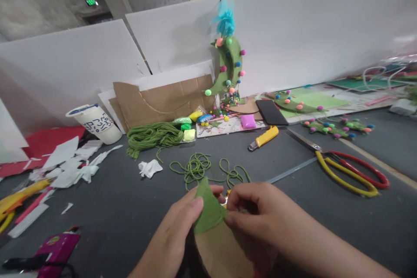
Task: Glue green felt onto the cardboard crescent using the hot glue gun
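My left hand [177,226] is closed on a piece of brown cardboard [221,247], with its thumb pressed on the pointed tip. That tip is covered in green yarn [208,208]. At the right edge of the covered part, the thumb and forefinger of my right hand [257,213] pinch together where the yarn lies; the strand itself is mostly hidden. A loose length of green cord [198,167] lies in loops just beyond the hands and runs towards my right hand. Something small, yellow and white, partly shows between the hands.
Scissors [345,169] lie open at the right, near a yellow utility knife [263,138] and a phone [272,112]. Behind are a yarn skein [154,137] and a green crescent with pompoms [239,58]. At left stand a paper cup [97,124], scraps and a purple glue gun [58,249].
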`<control>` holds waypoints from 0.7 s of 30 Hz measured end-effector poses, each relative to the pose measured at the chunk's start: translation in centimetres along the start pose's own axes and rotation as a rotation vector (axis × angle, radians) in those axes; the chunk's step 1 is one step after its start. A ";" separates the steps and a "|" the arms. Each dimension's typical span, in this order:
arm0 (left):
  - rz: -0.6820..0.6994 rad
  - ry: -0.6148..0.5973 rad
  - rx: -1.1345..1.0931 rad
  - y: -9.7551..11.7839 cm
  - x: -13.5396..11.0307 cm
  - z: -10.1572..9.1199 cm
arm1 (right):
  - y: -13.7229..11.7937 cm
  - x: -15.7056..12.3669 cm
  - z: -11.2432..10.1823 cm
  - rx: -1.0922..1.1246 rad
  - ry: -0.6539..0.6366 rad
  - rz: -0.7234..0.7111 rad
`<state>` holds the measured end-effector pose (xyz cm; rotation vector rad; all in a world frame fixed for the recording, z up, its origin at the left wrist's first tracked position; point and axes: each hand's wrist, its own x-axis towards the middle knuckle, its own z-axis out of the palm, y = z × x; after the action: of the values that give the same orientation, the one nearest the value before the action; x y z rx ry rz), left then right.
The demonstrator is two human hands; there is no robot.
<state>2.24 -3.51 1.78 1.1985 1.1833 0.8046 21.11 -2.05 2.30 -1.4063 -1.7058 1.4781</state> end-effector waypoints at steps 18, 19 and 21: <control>-0.191 -0.059 0.031 0.5 1.2 1.2 | 0.9 0.4 -1.1 -0.317 0.107 -0.065; -0.197 -0.055 0.041 0.5 1.3 1.3 | 1.0 0.4 -1.1 -0.318 0.106 -0.065; -0.199 -0.064 0.047 0.5 1.4 1.2 | 1.1 0.4 -1.2 -0.319 0.100 -0.052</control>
<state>3.79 -2.45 1.86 1.1163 1.2519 0.5884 22.38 -1.34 1.58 -1.5521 -1.9609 1.1221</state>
